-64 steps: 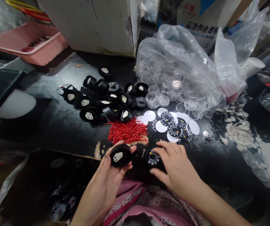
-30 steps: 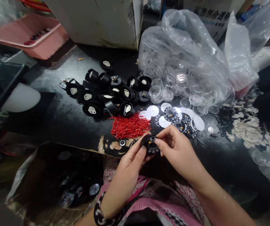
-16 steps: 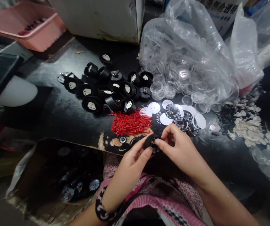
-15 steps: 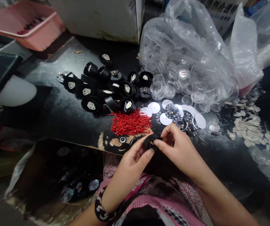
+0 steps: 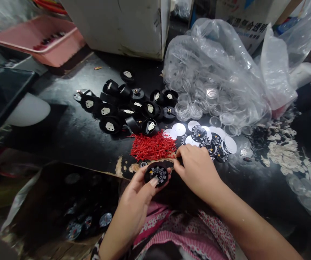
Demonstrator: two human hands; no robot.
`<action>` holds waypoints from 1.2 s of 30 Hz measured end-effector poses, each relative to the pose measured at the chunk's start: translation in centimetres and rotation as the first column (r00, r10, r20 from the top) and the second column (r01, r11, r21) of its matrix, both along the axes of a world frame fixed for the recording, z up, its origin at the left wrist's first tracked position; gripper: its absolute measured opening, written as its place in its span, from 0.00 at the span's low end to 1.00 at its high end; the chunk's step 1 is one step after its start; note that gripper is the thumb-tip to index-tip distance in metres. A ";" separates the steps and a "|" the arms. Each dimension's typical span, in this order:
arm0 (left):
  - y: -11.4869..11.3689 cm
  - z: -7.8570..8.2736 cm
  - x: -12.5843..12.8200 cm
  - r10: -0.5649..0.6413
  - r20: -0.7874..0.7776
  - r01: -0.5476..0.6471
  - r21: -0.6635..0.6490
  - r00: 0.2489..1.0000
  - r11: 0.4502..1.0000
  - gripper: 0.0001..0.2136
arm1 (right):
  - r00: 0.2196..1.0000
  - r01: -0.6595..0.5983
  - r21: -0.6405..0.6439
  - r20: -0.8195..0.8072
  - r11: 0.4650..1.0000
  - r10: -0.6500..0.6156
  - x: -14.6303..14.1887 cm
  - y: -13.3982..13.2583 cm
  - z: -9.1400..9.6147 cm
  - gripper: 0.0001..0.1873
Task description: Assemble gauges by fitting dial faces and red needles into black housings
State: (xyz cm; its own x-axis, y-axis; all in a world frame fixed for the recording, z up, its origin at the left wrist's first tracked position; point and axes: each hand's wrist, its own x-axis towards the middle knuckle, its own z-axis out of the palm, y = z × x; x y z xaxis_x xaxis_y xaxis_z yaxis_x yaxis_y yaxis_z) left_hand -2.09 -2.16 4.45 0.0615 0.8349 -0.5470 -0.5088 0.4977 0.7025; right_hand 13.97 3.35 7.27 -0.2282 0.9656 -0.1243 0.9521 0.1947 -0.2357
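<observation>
Holds a black round gauge (image 5: 156,174) face-up in the left hand (image 5: 137,196), thumb and fingertips clamped on its rim. Has it just off the near edge of the desk (image 5: 71,135), above the lap, close to the right hand. Reaches with the right hand (image 5: 197,169) to the near side of a heap of red pins (image 5: 153,146), knuckles up and fingertips bunched down against the heap's edge. Cannot tell whether anything is pinched there. Shows a cluster of black casings (image 5: 128,108) behind the pins, toward the desk middle, many with a white patch facing up. Shows loose dial discs (image 5: 208,139) just right of the pins, some white side up, some printed side up, overlapping. Beyond the discs, a clear bag of clear lenses (image 5: 215,76), toward the far right corner, with lenses spilling from its mouth. At the far left corner, a pink tray (image 5: 41,41); at the far edge, a white box (image 5: 123,25). Near the right edge, white scraps (image 5: 282,151).
</observation>
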 end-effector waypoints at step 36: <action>1.5 0.9 2.4 0.080 0.135 -0.093 0.089 0.988 0.992 0.13 | 0.837 0.067 0.074 -0.547 0.995 -0.015 1.6 -2.3 1.3 0.06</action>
State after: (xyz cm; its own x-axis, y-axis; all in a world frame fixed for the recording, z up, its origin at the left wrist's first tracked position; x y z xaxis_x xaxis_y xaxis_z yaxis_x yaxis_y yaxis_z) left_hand 0.33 -0.64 5.36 0.0526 0.8880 -0.4568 -0.6373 0.3820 0.6692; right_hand 15.57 1.06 8.61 -0.1943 0.9765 0.0930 0.6819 0.2025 -0.7028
